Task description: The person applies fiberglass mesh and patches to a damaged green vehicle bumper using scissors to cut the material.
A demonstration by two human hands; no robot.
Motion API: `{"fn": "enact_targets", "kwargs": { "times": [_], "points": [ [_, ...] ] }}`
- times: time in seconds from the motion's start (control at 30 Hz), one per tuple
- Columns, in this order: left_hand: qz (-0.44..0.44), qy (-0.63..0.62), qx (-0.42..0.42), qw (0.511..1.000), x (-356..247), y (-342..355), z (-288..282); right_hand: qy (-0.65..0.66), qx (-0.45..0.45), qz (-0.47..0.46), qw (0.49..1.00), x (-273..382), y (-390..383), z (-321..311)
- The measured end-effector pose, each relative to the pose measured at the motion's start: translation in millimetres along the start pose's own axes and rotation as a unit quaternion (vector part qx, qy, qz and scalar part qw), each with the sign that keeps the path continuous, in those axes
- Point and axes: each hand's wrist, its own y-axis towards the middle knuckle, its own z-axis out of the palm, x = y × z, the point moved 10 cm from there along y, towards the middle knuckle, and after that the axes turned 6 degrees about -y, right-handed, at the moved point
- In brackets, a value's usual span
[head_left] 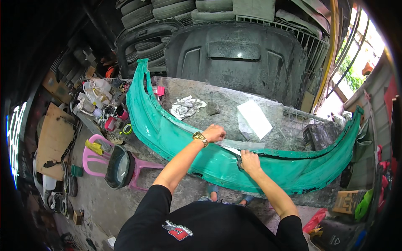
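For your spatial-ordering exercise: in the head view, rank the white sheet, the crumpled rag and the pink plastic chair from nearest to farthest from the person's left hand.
From the left hand:
1. White sheet, just right, on the worktop.
2. Crumpled rag, up-left, on the worktop.
3. Pink plastic chair, far left, on the floor.

A brown cardboard box (346,201) with dark printing sits on the floor well to the right of the right hand (250,161). A flat sheet of brown cardboard (53,140) lies far left of the left hand (214,133).
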Motion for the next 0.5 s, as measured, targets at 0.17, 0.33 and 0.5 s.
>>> {"fn": "enact_targets", "kwargs": {
  "times": [0.17, 0.33, 0.5],
  "points": [
    [0.002, -0.011, 0.0, 1.0, -2.4, -0.6, -3.3, 0.005, 0.004, 0.001, 1.0, 1.8, 4.4, 8.3],
    [0.043, -0.055, -0.052, 0.996, -13.1, 1.3, -30.2, -0.016, 0.04, 0.014, 0.999, 2.9, -1.8, -6.4],
    [0.133, -0.057, -0.125, 0.982, -67.0, -7.2, -95.0, 0.013, 0.088, 0.103, 0.991, -23.7, -50.4, -48.0]
  ]
}}
